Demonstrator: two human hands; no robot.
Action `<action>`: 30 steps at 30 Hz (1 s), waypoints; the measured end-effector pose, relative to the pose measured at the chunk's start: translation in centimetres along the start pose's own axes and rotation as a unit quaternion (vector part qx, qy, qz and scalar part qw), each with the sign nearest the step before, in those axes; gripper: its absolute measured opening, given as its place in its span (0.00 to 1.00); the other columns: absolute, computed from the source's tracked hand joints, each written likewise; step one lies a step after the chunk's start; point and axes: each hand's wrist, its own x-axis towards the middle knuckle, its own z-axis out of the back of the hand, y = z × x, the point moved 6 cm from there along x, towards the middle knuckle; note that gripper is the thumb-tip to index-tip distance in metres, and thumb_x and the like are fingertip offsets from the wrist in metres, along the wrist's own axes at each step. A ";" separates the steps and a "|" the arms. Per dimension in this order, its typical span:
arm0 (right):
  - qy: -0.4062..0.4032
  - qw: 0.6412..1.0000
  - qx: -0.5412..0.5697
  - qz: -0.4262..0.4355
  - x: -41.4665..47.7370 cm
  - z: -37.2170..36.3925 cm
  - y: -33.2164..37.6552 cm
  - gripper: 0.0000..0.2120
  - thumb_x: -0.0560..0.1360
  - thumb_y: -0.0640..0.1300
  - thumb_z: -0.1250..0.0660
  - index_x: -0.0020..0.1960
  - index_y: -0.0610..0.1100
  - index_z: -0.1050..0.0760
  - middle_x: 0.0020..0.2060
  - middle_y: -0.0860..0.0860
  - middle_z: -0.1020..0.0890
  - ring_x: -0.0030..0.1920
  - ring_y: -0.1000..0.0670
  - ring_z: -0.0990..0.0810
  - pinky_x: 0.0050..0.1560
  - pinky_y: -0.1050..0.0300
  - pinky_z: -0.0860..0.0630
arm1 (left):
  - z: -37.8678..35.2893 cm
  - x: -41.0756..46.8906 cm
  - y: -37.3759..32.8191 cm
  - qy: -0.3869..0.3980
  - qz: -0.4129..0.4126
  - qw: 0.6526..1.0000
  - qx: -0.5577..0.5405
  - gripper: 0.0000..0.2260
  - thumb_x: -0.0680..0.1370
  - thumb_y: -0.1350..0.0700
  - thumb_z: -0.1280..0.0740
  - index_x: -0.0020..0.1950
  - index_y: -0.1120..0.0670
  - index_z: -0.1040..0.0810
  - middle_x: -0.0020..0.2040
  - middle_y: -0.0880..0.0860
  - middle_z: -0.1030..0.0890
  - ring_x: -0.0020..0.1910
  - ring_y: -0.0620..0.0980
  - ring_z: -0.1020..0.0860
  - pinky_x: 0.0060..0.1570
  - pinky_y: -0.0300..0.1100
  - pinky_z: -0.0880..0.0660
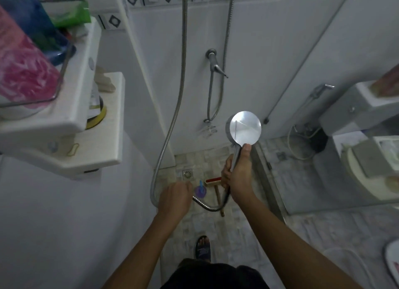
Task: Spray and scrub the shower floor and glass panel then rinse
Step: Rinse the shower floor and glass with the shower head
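My right hand point(238, 176) grips the handle of a chrome shower head point(245, 127), its round back facing me. Its metal hose point(172, 120) loops down from the wall and under my left hand point(174, 199), which is curled around the hose. On the tiled shower floor point(207, 159) lie a scrub brush point(213, 180) with red bristles and a wooden handle, and a spray bottle point(200, 191) with a purple body and blue nozzle. The glass panel point(323, 72) stands to the right of the stall.
A floor drain point(187, 173) sits near the back wall, under the tap point(216, 66). White shelves point(64, 120) with bottles jut out at the left. A toilet point(367, 163) and its hose are seen through the glass. My sandalled foot point(203, 246) is on the floor.
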 end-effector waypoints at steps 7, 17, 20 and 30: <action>0.008 0.996 -0.042 -0.072 -1.2 2.6 -1.6 0.35 0.76 0.75 0.54 0.29 0.45 0.40 0.21 0.47 0.42 0.21 0.51 0.45 0.25 0.63 0.44 | -3.2 -2.2 -0.7 0.052 -0.032 0.997 0.041 0.22 0.85 0.49 0.49 0.39 0.56 0.24 0.45 0.57 0.18 0.38 0.50 0.24 0.38 0.40 0.34; 0.023 0.994 -0.070 -0.084 -3.7 6.2 -3.5 0.36 0.77 0.73 0.54 0.27 0.45 0.38 0.21 0.47 0.40 0.19 0.51 0.44 0.23 0.65 0.44 | -6.5 -6.8 -0.7 0.064 -0.011 0.998 0.005 0.22 0.85 0.51 0.47 0.30 0.49 0.36 0.37 0.53 0.22 0.36 0.53 0.22 0.39 0.45 0.26; 0.038 0.991 -0.060 -0.111 -4.4 7.9 -4.1 0.35 0.76 0.74 0.54 0.28 0.46 0.38 0.20 0.49 0.40 0.20 0.52 0.44 0.25 0.63 0.44 | -7.9 -8.6 -1.3 0.059 -0.005 0.998 0.007 0.23 0.85 0.54 0.46 0.29 0.50 0.36 0.29 0.47 0.29 0.27 0.44 0.31 0.32 0.43 0.31; 0.119 0.978 -0.081 -0.153 -6.7 12.4 -5.5 0.41 0.58 0.86 0.46 0.29 0.45 0.37 0.19 0.48 0.41 0.19 0.52 0.44 0.26 0.63 0.44 | -11.3 -16.2 -3.3 -0.004 0.140 0.990 -0.007 0.24 0.85 0.49 0.46 0.28 0.51 0.34 0.32 0.52 0.23 0.31 0.51 0.23 0.31 0.41 0.31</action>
